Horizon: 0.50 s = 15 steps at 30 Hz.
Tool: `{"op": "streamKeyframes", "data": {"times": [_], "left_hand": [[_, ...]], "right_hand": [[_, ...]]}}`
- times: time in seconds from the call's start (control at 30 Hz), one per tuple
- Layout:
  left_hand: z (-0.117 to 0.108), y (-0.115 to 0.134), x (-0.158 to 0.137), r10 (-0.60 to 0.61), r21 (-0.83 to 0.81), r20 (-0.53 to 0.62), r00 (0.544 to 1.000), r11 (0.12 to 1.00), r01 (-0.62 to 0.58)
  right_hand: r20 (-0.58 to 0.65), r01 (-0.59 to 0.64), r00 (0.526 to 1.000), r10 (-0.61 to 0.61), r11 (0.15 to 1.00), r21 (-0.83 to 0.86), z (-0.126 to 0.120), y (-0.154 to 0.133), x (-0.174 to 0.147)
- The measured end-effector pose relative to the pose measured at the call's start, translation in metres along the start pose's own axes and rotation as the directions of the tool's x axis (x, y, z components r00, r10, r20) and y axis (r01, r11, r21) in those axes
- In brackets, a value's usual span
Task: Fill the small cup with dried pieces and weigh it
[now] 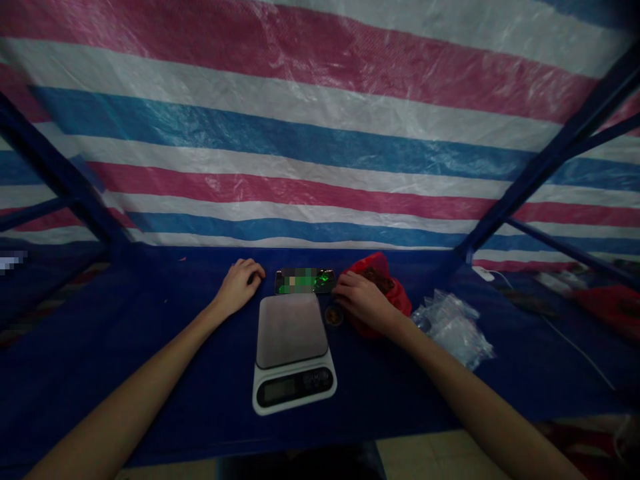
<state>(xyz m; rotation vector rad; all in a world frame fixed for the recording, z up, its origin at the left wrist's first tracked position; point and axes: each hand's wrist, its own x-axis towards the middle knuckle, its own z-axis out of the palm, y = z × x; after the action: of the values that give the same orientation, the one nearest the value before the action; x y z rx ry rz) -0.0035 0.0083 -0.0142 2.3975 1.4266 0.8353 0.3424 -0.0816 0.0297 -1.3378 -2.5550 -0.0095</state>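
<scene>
My left hand (241,287) rests on the blue table, fingers loosely bent, with a gap by the thumb and nothing visible in it. Left of centre lies a phone (324,280), its screen lit green and partly blurred out. My right hand (365,300) lies over the left side of a red bag (400,297) with brown contents (376,279). Its fingertips are at the phone's right end; its thumb is hidden. Between the hands, nearer me, sits a white digital scale (295,350) with a bare plate. A small round object (333,315) lies beside the scale.
A pile of clear plastic bags (453,327) lies right of the red bag. A white cable (575,343) runs along the right side. Blue metal bars (530,177) slant up at both sides. Behind the table hangs a striped plastic sheet (300,153).
</scene>
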Motion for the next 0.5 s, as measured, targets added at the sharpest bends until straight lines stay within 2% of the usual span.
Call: {"op": "streamKeyframes", "data": {"times": [0.2,0.5], "left_hand": [[-0.002,0.000,0.000,0.014,0.000,0.028,1.000,1.000,-0.014],[0.000,0.000,0.004,0.037,0.023,0.050,0.998,0.999,-0.038]], "right_hand": [[-0.011,0.011,1.000,-0.011,0.997,-0.071,0.014,0.004,-0.005],[-0.013,0.012,1.000,-0.013,0.995,-0.102,0.016,0.008,-0.008]]}}
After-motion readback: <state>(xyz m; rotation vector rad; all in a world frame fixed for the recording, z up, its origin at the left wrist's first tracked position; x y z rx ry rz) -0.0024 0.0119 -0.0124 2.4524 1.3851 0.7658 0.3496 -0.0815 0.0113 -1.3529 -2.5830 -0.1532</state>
